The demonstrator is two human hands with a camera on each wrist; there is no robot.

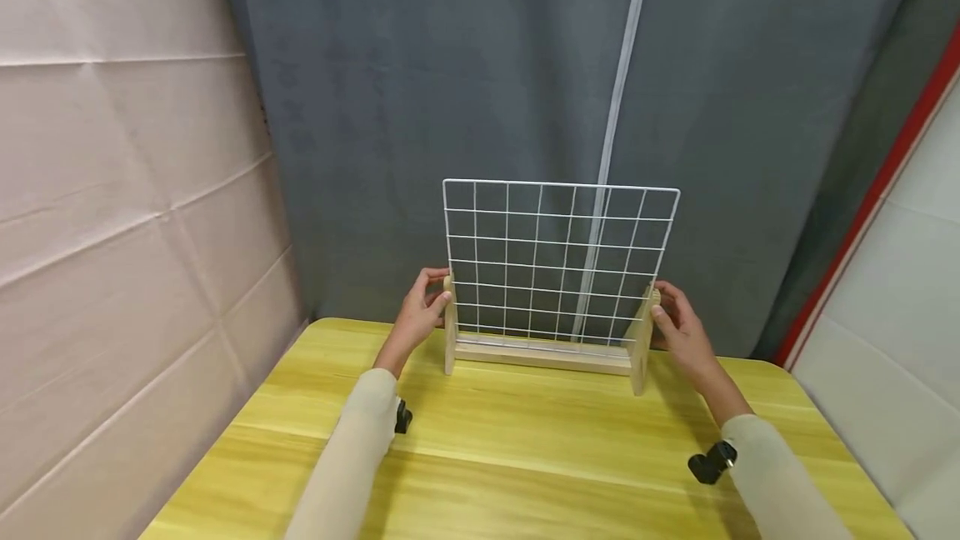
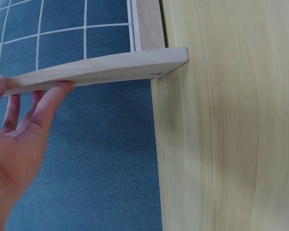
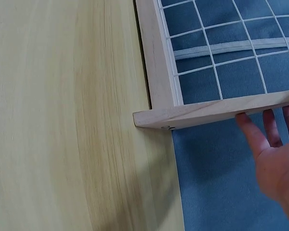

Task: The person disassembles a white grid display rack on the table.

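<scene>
The rack (image 1: 555, 307), a white wire grid set in a wooden base with two side posts, stands upright near the far edge of the yellow counter (image 1: 525, 448), in front of a grey curtain (image 1: 450, 107). The left hand (image 1: 420, 311) rests against the left post (image 1: 449, 323) with fingers nearly straight, thumb in front and fingertips touching the wood; the left wrist view shows them laid along the board, not wrapped round it. The right hand (image 1: 678, 327) does likewise at the right post (image 1: 643, 340), fingers extended and touching.

Judging from this, the contact is light, so the rack could slip if lifted. It also sits close to the far edge; a push could send a foot off the counter and tip it into the curtain.
</scene>
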